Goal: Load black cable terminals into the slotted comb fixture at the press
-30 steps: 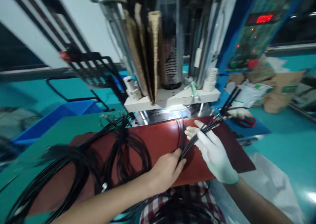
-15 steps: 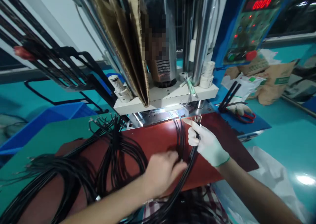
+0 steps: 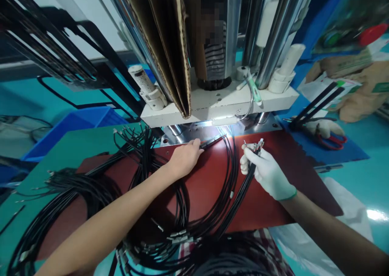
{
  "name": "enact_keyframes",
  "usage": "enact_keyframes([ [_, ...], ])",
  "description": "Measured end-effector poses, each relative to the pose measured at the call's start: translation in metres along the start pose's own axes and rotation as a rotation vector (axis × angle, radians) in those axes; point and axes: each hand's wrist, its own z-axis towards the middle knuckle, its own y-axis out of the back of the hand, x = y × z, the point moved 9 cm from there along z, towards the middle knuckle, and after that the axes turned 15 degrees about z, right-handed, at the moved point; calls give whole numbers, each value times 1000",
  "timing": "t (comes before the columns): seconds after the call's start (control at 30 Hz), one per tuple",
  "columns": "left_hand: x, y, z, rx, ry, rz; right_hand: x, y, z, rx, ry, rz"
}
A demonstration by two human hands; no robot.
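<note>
Bare left hand (image 3: 186,158) pinches a slim black tool (image 3: 210,142), white-gloved right hand (image 3: 265,171) grips thin black cables (image 3: 240,193), lower ends unclear; red-brown surface (image 3: 304,182) roomy at right edge.

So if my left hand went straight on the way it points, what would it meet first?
Probably the black cables just beyond the dark tool in your left hand; depth is unclear.

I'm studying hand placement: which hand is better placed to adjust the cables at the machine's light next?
Probably the left hand: its dark slim tool points at those cables, while the gloved right hand grips another bundle.
</note>
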Motion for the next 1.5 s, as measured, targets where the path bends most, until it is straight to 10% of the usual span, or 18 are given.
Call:
enact_keyframes([
  [0.27, -8, -20, -66, 456, 194, -1329, -38, -51, -29, 357, -318, -255],
  [0.5, -67, -8, -51, 679, -18, -1848, -42, -59, -34, 298, -310, -455],
  [1.17, -69, -20, -26, 429, -123, -1837, -56, -62, -44, 389, -339, -489],
  [1.5, -58, -14, -30, 255, 82, -1708, -69, -80, -38, 429, -379, -517],
])
